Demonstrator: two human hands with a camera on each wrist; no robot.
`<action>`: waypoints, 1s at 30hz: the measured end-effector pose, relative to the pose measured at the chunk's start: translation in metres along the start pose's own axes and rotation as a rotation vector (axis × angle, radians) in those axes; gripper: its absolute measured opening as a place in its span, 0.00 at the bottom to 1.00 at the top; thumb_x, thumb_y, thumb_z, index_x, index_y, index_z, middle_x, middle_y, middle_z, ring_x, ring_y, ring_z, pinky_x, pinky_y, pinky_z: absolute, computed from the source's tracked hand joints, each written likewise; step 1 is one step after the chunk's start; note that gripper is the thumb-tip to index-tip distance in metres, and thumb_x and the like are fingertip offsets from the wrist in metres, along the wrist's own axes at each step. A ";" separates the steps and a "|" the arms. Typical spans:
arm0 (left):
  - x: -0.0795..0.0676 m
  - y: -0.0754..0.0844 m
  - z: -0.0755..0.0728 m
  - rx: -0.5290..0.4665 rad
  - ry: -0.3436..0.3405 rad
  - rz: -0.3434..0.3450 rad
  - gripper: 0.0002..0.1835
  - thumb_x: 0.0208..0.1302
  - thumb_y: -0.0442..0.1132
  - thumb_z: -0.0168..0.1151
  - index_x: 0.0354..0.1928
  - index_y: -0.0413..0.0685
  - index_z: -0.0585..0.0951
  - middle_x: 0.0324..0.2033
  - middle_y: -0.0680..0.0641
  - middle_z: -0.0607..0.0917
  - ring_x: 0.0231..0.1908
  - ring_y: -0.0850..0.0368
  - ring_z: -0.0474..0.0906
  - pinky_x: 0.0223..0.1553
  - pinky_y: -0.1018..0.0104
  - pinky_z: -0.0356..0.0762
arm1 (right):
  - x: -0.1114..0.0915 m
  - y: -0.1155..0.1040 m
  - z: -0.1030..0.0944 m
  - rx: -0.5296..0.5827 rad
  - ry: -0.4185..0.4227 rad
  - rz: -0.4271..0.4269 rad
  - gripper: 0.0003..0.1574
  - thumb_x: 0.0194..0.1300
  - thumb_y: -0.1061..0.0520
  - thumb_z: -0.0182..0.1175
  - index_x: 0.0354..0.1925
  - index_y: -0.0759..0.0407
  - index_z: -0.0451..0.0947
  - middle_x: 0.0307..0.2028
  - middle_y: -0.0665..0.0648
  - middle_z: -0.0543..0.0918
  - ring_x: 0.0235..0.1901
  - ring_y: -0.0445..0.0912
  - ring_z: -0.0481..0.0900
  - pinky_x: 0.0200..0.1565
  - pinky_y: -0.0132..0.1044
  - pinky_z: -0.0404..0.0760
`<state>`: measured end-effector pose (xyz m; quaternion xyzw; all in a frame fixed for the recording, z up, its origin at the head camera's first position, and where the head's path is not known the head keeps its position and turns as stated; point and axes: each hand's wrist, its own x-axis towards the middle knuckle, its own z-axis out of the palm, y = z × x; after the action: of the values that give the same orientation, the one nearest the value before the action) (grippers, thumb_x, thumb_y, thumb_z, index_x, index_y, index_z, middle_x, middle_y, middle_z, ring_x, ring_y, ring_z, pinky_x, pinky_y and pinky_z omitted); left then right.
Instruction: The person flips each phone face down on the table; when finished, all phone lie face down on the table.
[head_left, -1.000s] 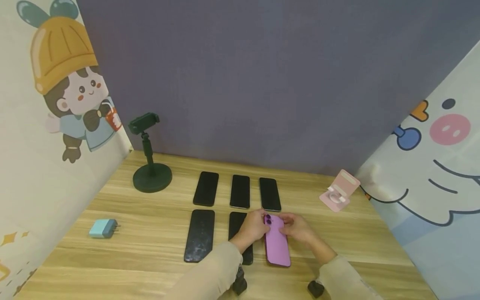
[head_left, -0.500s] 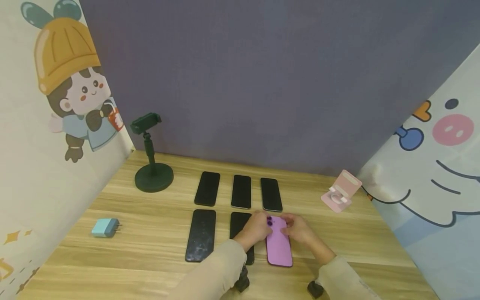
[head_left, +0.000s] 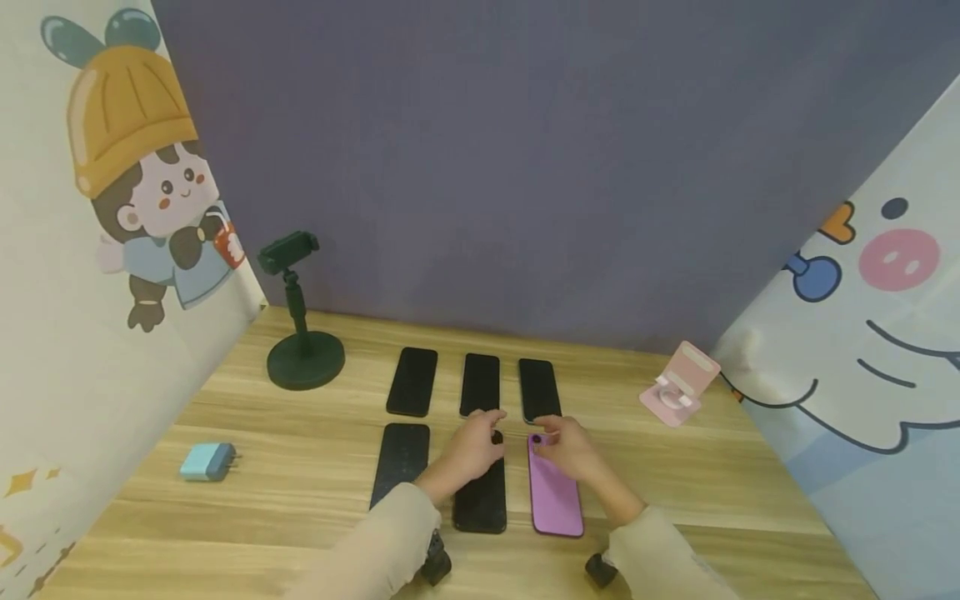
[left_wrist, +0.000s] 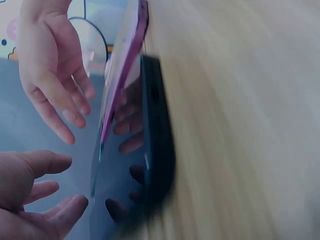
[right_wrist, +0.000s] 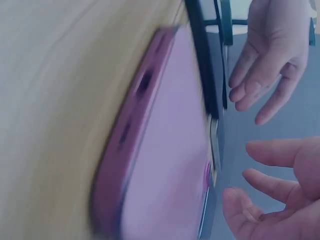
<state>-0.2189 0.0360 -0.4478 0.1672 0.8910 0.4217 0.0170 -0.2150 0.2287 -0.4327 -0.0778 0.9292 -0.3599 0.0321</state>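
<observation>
A purple phone point(head_left: 557, 500) lies back up on the wooden table, its camera bump at the far end. My right hand point(head_left: 573, 452) hovers over its upper part with fingers loosely bent, holding nothing. Left of it, a black phone point(head_left: 480, 507) lies under my left hand point(head_left: 467, 450), whose fingers are relaxed and apart. Both wrist views show air between the hands and the phones. Another black phone point(head_left: 399, 458) lies at the front left, partly covered by the left sleeve. Three more dark phones form a back row: left point(head_left: 412, 382), middle point(head_left: 480, 383) and right point(head_left: 539, 388).
A black phone stand point(head_left: 303, 358) stands at the back left of the table. Nearer the left edge lies a blue charger plug point(head_left: 206, 462). A pink folding stand point(head_left: 681, 383) sits at the back right. A grey curtain point(head_left: 480, 167) hangs behind the table.
Both hands have let go of the purple phone, which stays in place. The left hand has moved left over the black phone; the right hand has lifted slightly and shifted left.
</observation>
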 end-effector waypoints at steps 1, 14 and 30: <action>-0.003 -0.004 -0.004 0.010 0.008 -0.002 0.25 0.59 0.30 0.67 0.59 0.35 0.75 0.42 0.41 0.77 0.43 0.46 0.78 0.40 0.57 0.80 | 0.001 -0.003 0.004 0.010 0.000 -0.014 0.26 0.56 0.68 0.65 0.55 0.69 0.77 0.46 0.68 0.78 0.44 0.59 0.79 0.39 0.45 0.82; -0.020 -0.036 -0.038 -0.020 -0.005 -0.091 0.22 0.58 0.30 0.69 0.55 0.34 0.77 0.38 0.42 0.81 0.34 0.52 0.78 0.36 0.58 0.79 | 0.014 -0.026 0.037 0.006 -0.109 0.011 0.25 0.58 0.60 0.69 0.54 0.62 0.77 0.44 0.62 0.82 0.45 0.58 0.80 0.44 0.50 0.80; -0.009 -0.047 -0.030 -0.007 -0.027 -0.076 0.15 0.52 0.28 0.71 0.43 0.37 0.83 0.36 0.43 0.82 0.39 0.47 0.79 0.43 0.51 0.77 | 0.021 -0.031 0.052 0.053 -0.101 0.110 0.28 0.51 0.64 0.74 0.52 0.60 0.79 0.40 0.60 0.80 0.38 0.51 0.79 0.34 0.40 0.80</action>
<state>-0.2287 -0.0173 -0.4649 0.1386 0.8950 0.4215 0.0454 -0.2263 0.1682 -0.4505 -0.0440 0.9193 -0.3779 0.1007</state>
